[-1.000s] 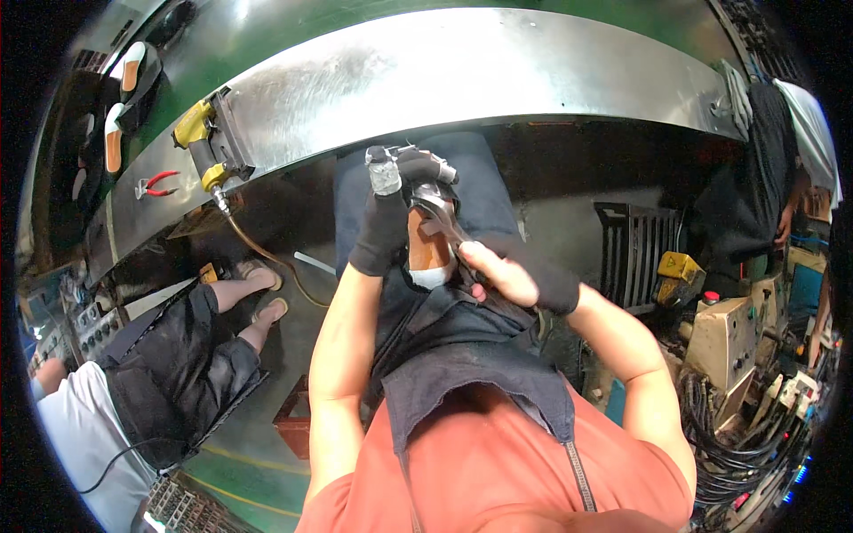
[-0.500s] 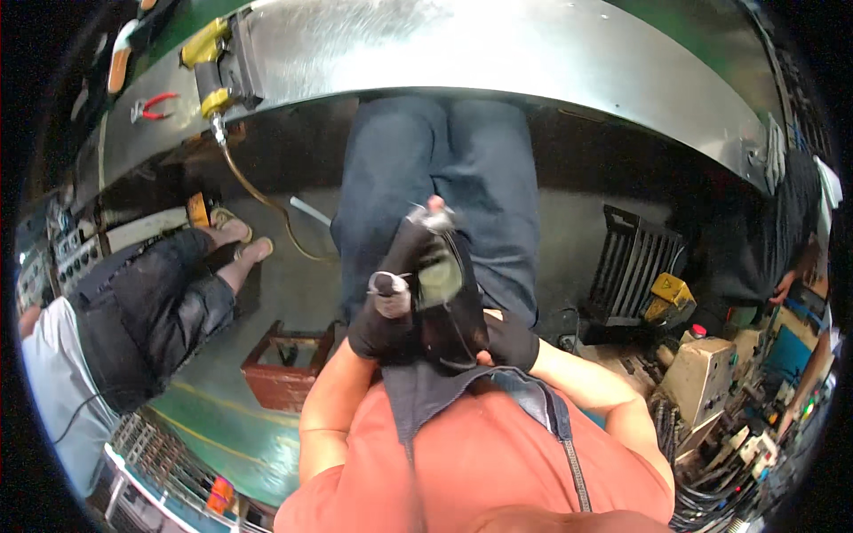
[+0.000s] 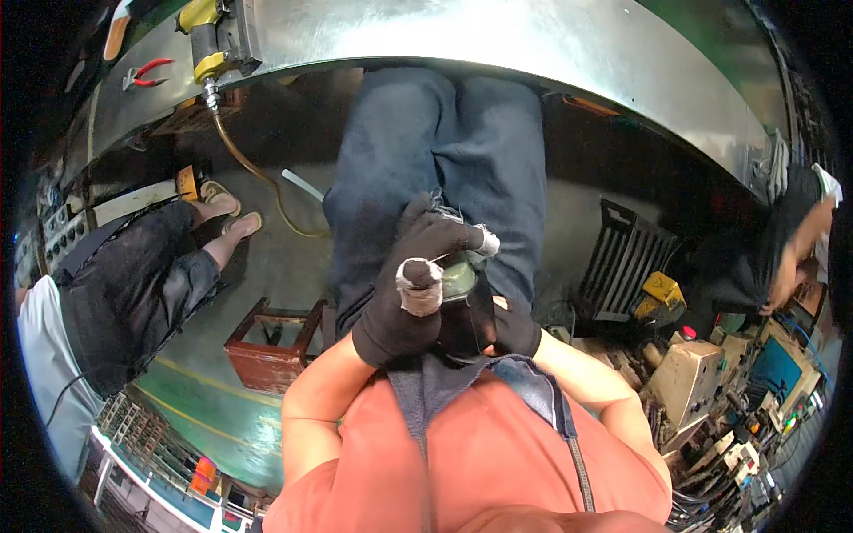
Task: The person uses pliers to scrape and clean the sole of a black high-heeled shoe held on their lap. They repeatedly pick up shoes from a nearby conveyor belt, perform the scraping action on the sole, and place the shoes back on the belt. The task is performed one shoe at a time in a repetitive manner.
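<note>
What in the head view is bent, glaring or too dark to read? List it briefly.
Head view: the steel bench edge bows into an arc near the rim, with pale glare along it; corners are black vignette; under the bench lies deep shadow; the left hand in its dark glove is sharp, but the greenish object it grips is mostly hidden; the right hand is largely covered.

Pretty clearly a factory workshop I'm sitting in: a long curved sheet-steel tabletop (image 3: pixel 498 44) with red-handled pliers (image 3: pixel 147 73) on it, a yellow air fitting with a tan hose (image 3: pixel 213 67) hanging off the edge, beige control boxes and tangled cables (image 3: pixel 702 382) piled on my right, green-painted concrete floor (image 3: pixel 191 417).
</note>
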The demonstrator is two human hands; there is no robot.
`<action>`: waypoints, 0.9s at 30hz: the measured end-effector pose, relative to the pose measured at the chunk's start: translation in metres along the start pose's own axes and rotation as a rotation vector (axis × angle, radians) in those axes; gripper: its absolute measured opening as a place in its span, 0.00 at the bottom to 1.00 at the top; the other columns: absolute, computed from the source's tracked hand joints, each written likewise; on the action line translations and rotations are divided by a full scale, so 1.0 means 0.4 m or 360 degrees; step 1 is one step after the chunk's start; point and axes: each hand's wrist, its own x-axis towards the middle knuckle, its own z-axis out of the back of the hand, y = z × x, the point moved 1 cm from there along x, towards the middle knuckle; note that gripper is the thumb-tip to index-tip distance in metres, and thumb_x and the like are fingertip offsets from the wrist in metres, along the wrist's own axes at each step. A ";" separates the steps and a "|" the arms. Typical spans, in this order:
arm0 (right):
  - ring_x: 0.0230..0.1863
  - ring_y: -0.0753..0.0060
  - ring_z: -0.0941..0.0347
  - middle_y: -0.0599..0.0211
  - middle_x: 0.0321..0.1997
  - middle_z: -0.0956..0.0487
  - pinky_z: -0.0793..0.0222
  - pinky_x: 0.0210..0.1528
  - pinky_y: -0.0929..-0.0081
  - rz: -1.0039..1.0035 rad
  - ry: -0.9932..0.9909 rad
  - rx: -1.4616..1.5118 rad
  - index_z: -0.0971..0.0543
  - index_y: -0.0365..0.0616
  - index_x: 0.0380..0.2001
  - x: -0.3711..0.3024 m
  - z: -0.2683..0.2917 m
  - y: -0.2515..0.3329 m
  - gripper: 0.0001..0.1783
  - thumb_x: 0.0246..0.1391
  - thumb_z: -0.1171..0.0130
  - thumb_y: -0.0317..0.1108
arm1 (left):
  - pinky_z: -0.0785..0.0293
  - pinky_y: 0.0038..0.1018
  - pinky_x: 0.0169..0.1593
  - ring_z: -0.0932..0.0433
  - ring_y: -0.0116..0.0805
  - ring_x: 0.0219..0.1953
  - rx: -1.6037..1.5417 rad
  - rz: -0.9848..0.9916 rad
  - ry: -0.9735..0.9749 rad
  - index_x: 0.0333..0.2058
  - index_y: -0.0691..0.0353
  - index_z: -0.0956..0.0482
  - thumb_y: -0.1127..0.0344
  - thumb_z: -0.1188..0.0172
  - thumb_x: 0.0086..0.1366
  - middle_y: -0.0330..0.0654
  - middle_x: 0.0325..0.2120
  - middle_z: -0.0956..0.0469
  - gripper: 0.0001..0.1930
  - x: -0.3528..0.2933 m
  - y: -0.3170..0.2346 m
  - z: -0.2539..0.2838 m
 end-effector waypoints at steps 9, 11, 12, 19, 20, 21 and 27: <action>0.50 0.49 0.27 0.52 0.50 0.25 0.31 0.53 0.59 -0.0028 0.0008 0.0079 0.23 0.43 0.45 0.036 0.013 0.003 0.25 0.45 0.38 0.45 | 0.39 0.36 0.57 0.26 0.38 0.46 -0.0222 -0.0161 -0.0187 0.46 0.64 0.27 0.39 0.58 0.66 0.44 0.42 0.24 0.31 0.015 0.031 -0.013; 0.49 0.50 0.27 0.53 0.49 0.25 0.31 0.52 0.60 -0.0047 -0.0019 0.0094 0.23 0.43 0.45 0.018 -0.016 -0.020 0.25 0.45 0.38 0.46 | 0.39 0.36 0.59 0.28 0.39 0.51 -0.0602 -0.0164 -0.0281 0.51 0.66 0.29 0.30 0.65 0.65 0.48 0.47 0.26 0.40 0.017 0.095 -0.001; 0.49 0.50 0.26 0.53 0.49 0.24 0.30 0.52 0.60 -0.0058 -0.0017 0.0086 0.22 0.42 0.44 -0.005 -0.042 -0.043 0.25 0.45 0.38 0.46 | 0.38 0.36 0.59 0.28 0.39 0.51 -0.0722 0.0009 -0.0287 0.52 0.65 0.29 0.29 0.63 0.64 0.47 0.48 0.26 0.41 0.003 0.153 0.004; 0.46 0.52 0.26 0.55 0.45 0.24 0.29 0.50 0.61 -0.0380 -0.0119 0.0715 0.22 0.43 0.43 -0.007 -0.070 -0.071 0.23 0.45 0.38 0.46 | 0.30 0.30 0.55 0.26 0.32 0.50 -0.1403 0.0342 -0.0115 0.56 0.63 0.30 0.41 0.54 0.69 0.42 0.49 0.25 0.31 -0.016 0.286 0.012; 0.46 0.52 0.25 0.55 0.44 0.23 0.29 0.50 0.61 -0.0388 -0.0126 0.0749 0.22 0.43 0.42 0.010 -0.056 -0.063 0.23 0.46 0.38 0.46 | 0.30 0.29 0.55 0.26 0.31 0.49 -0.1445 0.0265 -0.0011 0.56 0.62 0.30 0.44 0.55 0.70 0.42 0.48 0.25 0.28 -0.005 0.338 0.027; 0.45 0.52 0.25 0.55 0.43 0.23 0.29 0.48 0.61 -0.0308 -0.0135 0.0607 0.22 0.44 0.42 0.046 -0.014 -0.026 0.22 0.46 0.38 0.45 | 0.30 0.30 0.56 0.26 0.33 0.50 -0.1567 0.0234 0.0124 0.56 0.62 0.31 0.44 0.55 0.69 0.42 0.49 0.25 0.29 0.014 0.357 0.044; 0.25 0.66 0.26 0.62 0.31 0.22 0.31 0.30 0.71 -0.0862 -0.0209 0.0652 0.23 0.44 0.39 0.183 0.257 0.183 0.20 0.64 0.53 0.49 | 0.33 0.34 0.59 0.28 0.41 0.54 0.0351 0.0226 -0.0069 0.58 0.61 0.32 0.45 0.62 0.73 0.47 0.54 0.28 0.28 0.067 0.034 0.092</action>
